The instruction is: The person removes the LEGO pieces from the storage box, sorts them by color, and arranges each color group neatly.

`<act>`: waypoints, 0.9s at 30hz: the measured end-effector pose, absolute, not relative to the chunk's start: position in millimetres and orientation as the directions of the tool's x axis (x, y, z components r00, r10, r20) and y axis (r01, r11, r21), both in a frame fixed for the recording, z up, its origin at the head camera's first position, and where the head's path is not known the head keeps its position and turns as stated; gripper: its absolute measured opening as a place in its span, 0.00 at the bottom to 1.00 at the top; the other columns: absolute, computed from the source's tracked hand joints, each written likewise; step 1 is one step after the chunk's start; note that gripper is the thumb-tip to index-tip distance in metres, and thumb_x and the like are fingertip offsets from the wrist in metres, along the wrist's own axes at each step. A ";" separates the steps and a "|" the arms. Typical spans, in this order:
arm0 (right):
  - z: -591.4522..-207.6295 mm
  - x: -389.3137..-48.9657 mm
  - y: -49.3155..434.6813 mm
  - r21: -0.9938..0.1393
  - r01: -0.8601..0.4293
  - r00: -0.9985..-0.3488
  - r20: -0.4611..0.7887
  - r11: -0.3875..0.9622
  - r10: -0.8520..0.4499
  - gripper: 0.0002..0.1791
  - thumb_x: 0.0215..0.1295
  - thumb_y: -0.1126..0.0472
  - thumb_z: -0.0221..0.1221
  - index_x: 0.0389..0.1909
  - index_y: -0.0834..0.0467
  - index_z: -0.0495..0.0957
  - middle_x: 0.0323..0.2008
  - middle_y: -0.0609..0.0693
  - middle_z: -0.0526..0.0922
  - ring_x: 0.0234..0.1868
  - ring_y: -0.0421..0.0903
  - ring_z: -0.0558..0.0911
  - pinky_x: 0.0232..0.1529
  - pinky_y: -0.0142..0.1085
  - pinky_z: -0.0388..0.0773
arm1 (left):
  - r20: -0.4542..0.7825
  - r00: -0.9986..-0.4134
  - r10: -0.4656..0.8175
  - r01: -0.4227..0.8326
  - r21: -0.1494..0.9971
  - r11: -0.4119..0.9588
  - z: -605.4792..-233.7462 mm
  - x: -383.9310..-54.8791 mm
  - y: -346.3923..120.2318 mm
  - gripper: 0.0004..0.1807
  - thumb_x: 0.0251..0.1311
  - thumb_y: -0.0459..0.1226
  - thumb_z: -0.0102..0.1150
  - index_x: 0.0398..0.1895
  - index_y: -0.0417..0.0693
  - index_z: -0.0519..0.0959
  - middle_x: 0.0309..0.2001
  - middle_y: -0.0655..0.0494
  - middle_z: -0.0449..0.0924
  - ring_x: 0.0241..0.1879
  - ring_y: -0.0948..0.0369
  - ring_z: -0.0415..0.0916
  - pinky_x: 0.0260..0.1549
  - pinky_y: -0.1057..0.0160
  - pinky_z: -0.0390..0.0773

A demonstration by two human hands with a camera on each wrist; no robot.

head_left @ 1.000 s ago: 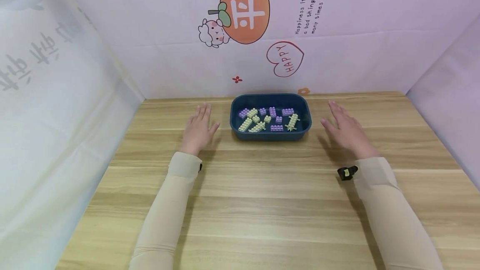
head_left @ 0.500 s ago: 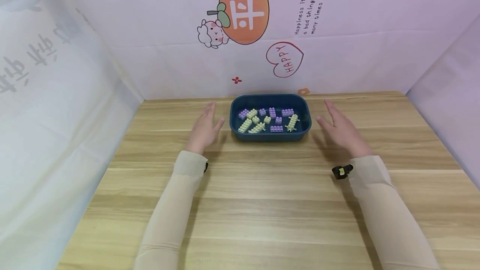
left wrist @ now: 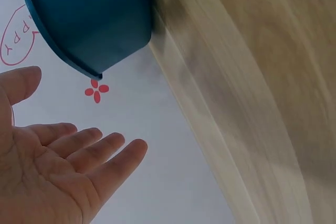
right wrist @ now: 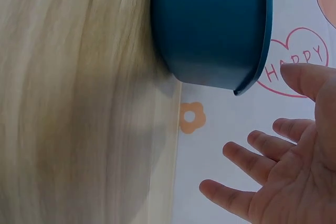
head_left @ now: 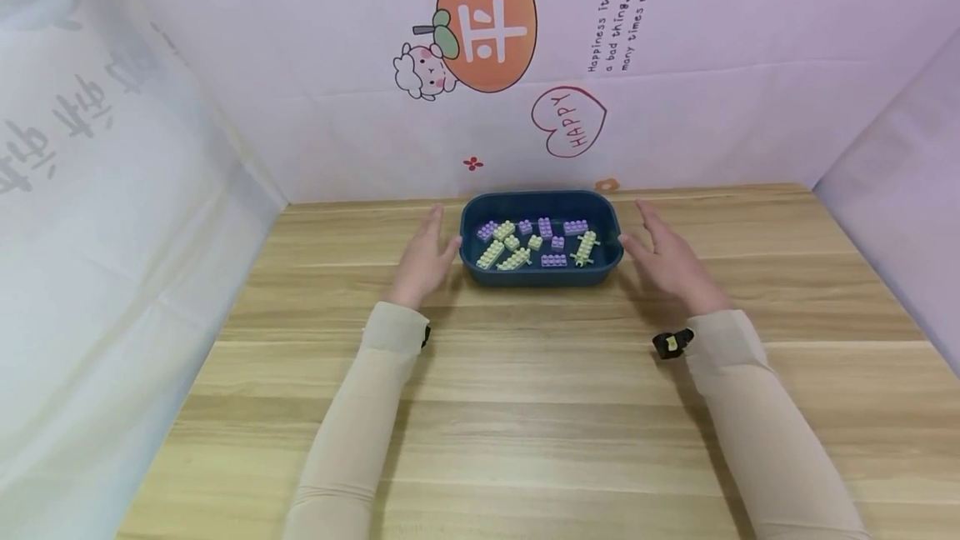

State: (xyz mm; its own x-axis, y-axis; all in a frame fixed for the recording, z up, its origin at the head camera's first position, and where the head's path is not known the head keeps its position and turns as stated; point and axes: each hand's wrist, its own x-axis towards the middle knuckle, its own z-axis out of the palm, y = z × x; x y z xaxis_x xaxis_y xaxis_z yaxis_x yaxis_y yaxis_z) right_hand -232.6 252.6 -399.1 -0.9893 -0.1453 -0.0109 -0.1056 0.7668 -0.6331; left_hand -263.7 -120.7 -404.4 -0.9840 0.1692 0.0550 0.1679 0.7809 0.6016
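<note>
Open-fingered hands (head_left: 424, 263) (head_left: 672, 267) flank a smooth, round-cornered tray (head_left: 540, 277) of studded bricks (head_left: 491, 254).

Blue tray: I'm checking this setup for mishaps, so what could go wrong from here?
The toy bricks lie loose in the blue tray, so tilting it could slide or spill them. The left hand and right hand flank it without gripping; if they lift unevenly, it may tip. The tray sits close to the printed backdrop, so it might bump that.
</note>
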 end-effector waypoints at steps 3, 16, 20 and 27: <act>-399.3 -232.9 249.2 -0.636 -0.098 -0.990 -0.018 0.765 -0.141 0.42 0.74 0.40 0.43 0.77 0.44 0.30 0.78 0.56 0.36 0.73 0.68 0.51 0.71 0.63 0.45 | 0.050 -0.985 0.164 0.160 0.619 0.769 -405.1 -263.5 -117.2 0.39 0.72 0.49 0.46 0.78 0.50 0.41 0.78 0.51 0.40 0.76 0.50 0.44 0.74 0.52 0.47; -405.1 -239.6 235.9 -0.705 -0.100 -0.988 -0.014 0.702 -0.155 0.45 0.74 0.47 0.48 0.77 0.57 0.30 0.74 0.69 0.47 0.67 0.69 0.64 0.66 0.61 0.61 | -0.003 -0.988 0.156 0.116 0.656 0.746 -414.3 -266.4 -105.3 0.41 0.70 0.46 0.50 0.78 0.48 0.42 0.76 0.43 0.50 0.74 0.48 0.50 0.73 0.51 0.52; -402.6 -239.8 230.3 -0.716 -0.072 -0.987 -0.047 0.694 -0.151 0.46 0.74 0.49 0.49 0.76 0.59 0.30 0.74 0.69 0.47 0.67 0.69 0.64 0.66 0.60 0.61 | 0.007 -0.988 0.157 0.123 0.658 0.743 -416.4 -267.4 -103.1 0.38 0.71 0.45 0.49 0.77 0.43 0.47 0.74 0.41 0.53 0.74 0.48 0.52 0.72 0.51 0.54; -405.4 -242.2 226.5 -0.725 -0.071 -0.991 -0.028 0.685 -0.132 0.42 0.74 0.53 0.48 0.77 0.60 0.33 0.74 0.68 0.50 0.67 0.70 0.64 0.66 0.60 0.62 | 0.006 -0.988 0.153 0.114 0.698 0.707 -417.0 -269.4 -100.9 0.36 0.71 0.43 0.50 0.76 0.44 0.50 0.73 0.43 0.57 0.73 0.49 0.55 0.71 0.51 0.56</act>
